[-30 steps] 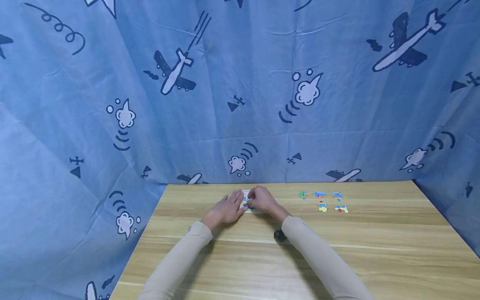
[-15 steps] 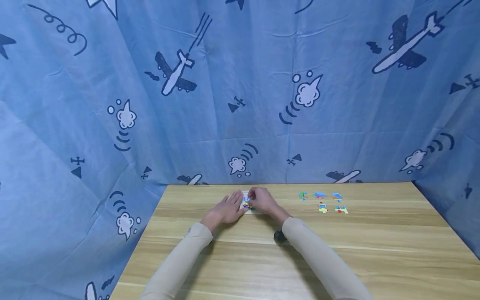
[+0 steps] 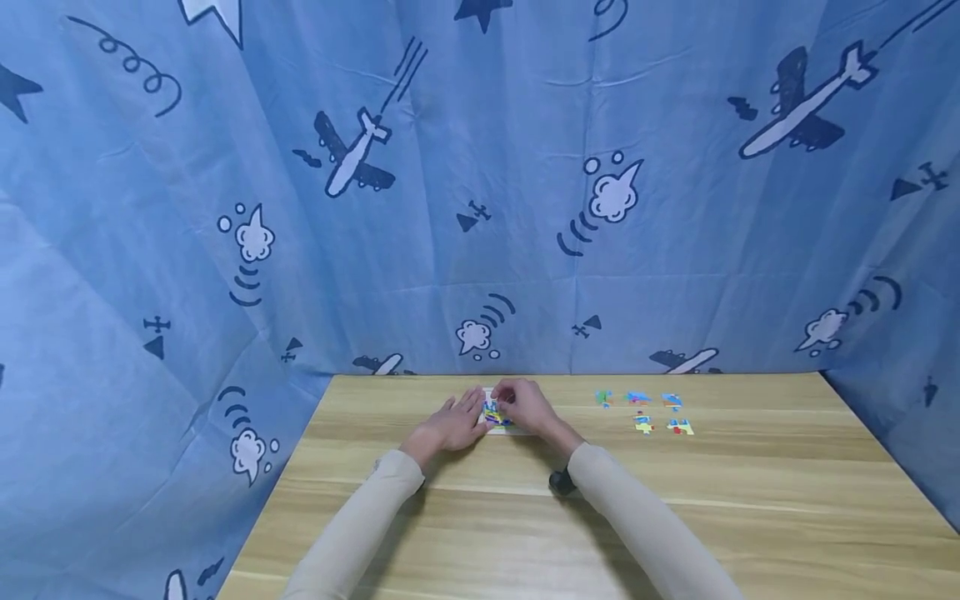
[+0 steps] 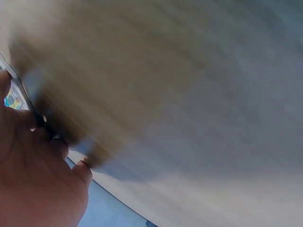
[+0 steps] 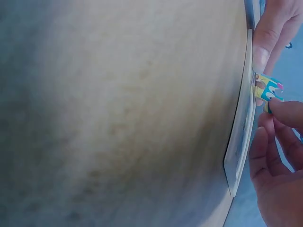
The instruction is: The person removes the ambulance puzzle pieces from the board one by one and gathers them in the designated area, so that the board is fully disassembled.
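Note:
A puzzle board [image 3: 516,431] with a pale frame and a colourful picture lies near the table's back edge. My left hand [image 3: 452,423] rests at its left side, fingers straight; the left wrist view shows the thumb and fingers of this hand [image 4: 38,175] along the board's edge [image 4: 18,81]. Over the picture, my right hand [image 3: 527,407] pinches a yellow and blue puzzle piece [image 5: 268,89] between thumb and finger. In the right wrist view the piece stands tilted up from the board [image 5: 238,146], close to the left thumb. The hands hide part of the picture.
Several loose puzzle pieces lie in two rows to the right, among them a green one [image 3: 603,398] and a yellow one [image 3: 643,425]. A blue curtain [image 3: 525,167] hangs behind the wooden table [image 3: 487,533]. Something black [image 3: 559,482] shows by the right wrist.
My right hand has shifted slightly, so more of the board's picture shows between the hands. The left hand stays in place on the board, and the head view has tilted up slightly.

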Demonstrator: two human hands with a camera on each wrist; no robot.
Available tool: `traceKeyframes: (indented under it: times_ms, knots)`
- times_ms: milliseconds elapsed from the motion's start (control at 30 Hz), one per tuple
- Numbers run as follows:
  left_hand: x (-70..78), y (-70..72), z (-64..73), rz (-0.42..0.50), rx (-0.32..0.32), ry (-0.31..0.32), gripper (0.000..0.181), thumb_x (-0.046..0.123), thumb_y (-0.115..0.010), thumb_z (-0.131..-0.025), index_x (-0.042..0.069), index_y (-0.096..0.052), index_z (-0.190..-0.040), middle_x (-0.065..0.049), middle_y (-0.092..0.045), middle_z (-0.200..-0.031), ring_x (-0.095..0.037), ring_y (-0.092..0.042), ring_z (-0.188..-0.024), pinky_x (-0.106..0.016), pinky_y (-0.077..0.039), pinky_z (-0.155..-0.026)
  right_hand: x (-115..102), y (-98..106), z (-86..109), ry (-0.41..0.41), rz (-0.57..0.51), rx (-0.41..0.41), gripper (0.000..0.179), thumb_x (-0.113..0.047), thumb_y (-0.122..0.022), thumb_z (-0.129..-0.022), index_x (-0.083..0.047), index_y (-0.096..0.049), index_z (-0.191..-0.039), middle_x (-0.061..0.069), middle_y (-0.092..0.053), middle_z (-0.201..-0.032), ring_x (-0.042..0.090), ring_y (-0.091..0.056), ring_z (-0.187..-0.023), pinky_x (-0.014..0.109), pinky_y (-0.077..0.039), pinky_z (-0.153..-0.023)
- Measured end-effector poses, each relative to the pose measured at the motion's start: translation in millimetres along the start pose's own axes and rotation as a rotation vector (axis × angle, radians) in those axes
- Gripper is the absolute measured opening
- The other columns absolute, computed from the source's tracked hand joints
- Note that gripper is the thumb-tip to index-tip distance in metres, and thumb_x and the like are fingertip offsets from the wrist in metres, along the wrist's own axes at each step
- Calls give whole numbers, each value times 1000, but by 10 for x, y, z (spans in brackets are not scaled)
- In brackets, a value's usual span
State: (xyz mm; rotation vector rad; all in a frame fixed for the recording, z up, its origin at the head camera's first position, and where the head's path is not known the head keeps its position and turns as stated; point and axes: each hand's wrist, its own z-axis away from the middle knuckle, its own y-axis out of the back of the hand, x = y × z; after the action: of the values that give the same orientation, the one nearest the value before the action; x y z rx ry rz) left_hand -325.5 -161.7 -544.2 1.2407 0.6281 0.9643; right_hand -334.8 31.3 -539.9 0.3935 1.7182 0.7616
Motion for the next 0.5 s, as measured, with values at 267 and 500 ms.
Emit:
traceKeyframes:
  times_ms: [267,500]
  knots:
    - [-10,-9,-8,30,11,-13,72,50,-31,-114,5,-18,-168,-10,-13,-179,-27,-14,-167,-51,-19,-136,3,63,42,-2,-7,29,13,1,-74,-93,-7,-81,-100,7,-80,-98,17,-72,-90,40,-62,-89]
    - [-32,-32,-3,55,11,-1,73,51,-30,-114,5,-15,-169,-9,-11,-179,-27,-12,-167,-51,-16,-136,11,216,92,-13,-24,15,11,-6,-74,-95,-9,-82,-102,7,-81,-103,18,-73,-94,39,-63,-89]
